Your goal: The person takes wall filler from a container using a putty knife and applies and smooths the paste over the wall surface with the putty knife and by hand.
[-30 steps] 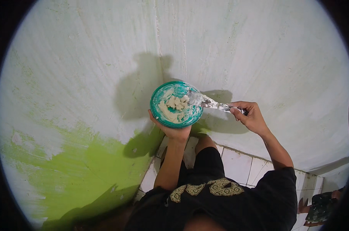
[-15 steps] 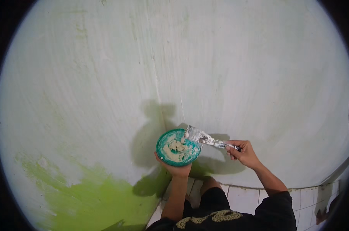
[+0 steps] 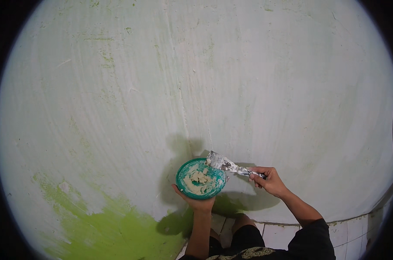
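My left hand [image 3: 197, 202] cups a round teal bowl [image 3: 200, 178] from below; lumps of pale putty lie inside it. My right hand [image 3: 269, 180] grips the handle of a putty knife [image 3: 227, 164], whose smeared metal blade reaches over the bowl's upper right rim. Both are held up close to a wall [image 3: 196, 86] coated in whitish putty, and they cast dark shadows on it.
A bright green painted patch [image 3: 105, 229] shows through at the wall's lower left. White floor tiles [image 3: 352, 236] run along the wall's foot at the lower right. My knee [image 3: 244, 225] in dark shorts is below the bowl.
The view has tilted upward, so the bowl and both hands now sit lower in the picture. The knife blade has lifted from inside the bowl to its upper right rim.
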The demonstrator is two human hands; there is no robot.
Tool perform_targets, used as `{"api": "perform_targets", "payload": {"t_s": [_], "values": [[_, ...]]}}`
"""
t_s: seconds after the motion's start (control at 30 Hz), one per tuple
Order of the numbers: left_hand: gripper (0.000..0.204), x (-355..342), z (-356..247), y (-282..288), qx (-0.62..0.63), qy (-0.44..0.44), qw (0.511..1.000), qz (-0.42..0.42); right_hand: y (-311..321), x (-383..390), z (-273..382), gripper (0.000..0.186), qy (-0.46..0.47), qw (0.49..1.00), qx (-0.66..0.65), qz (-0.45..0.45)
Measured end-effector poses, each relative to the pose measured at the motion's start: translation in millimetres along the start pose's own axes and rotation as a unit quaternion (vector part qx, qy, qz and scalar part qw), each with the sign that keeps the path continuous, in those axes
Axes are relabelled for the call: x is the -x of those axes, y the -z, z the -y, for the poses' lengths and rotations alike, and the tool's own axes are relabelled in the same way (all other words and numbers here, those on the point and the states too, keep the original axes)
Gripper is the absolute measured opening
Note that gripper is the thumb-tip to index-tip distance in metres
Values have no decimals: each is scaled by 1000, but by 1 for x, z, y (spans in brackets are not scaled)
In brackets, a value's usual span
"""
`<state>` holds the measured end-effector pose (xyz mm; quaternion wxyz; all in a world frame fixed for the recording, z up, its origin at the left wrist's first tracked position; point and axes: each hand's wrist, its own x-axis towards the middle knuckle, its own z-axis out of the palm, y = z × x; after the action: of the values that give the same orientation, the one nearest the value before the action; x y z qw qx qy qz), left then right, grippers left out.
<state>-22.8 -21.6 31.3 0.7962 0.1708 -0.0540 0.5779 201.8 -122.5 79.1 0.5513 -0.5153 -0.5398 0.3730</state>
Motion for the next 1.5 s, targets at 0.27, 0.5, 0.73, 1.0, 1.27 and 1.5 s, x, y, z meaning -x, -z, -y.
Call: {"api": "perform_targets", "payload": {"t_s": [0.27, 0.5, 0.73, 1.0, 1.27, 1.5], "values": [[89, 16, 2, -12, -8, -12, 1000, -19, -3, 10, -2, 30, 46, 998, 34, -10], [83, 10, 3, -5, -28, 11, 999, -19, 3, -16, -29, 30, 205, 959, 190, -41], [82, 2, 2, -22, 25, 58, 997, -32, 13, -52, -13, 27, 113, 983, 133, 56], [86, 8, -6, -35, 77, 124, 989, 13, -4, -55, 17, 28, 83, 984, 119, 108], [92, 8, -2, -31, 118, 166, 979, 9, -17, -59, 46, 25, 50, 964, 213, 149], [90, 4, -7, -34, 193, 192, 962, -8, -25, -103, 72, 21, 146, 937, 307, 82]]}}
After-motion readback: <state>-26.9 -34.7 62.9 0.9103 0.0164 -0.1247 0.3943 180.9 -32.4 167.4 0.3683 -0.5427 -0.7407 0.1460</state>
